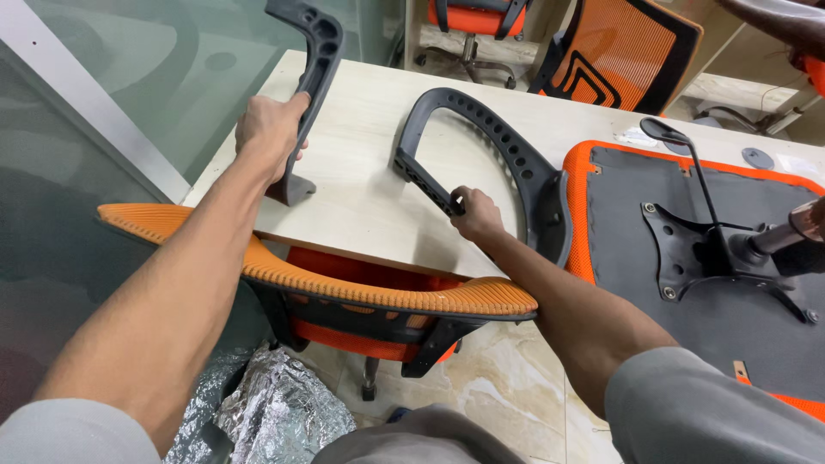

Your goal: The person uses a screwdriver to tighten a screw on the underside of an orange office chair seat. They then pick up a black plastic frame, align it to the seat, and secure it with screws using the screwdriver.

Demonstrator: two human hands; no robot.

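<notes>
The left hand (271, 137), left of centre in the upper half of the frame, is wrapped tight around a black plastic armrest bracket (311, 82) that stands on end on the pale wooden table (369, 206), its foot touching the tabletop and its curved top rising to the upper edge of the frame. The right hand (475, 215), near the middle of the frame, pinches the lower straight end of a second black armrest (494, 146), a curved, holed piece lying flat on the table; its far end lies against the upturned orange-edged seat base (730, 318) at the right of the frame. On that base's grey underside sits a black metal mounting plate (687, 249) with a lever and a gas cylinder (786, 232) poking toward the right edge. Beneath the forearms, at the near edge of the table, an orange mesh chair back (344, 292) on a black frame spans the lower middle. Crumpled silver foil (266, 408) lies on the marble floor at the lower left. More orange chairs (619, 56) stand at the top of the frame.
</notes>
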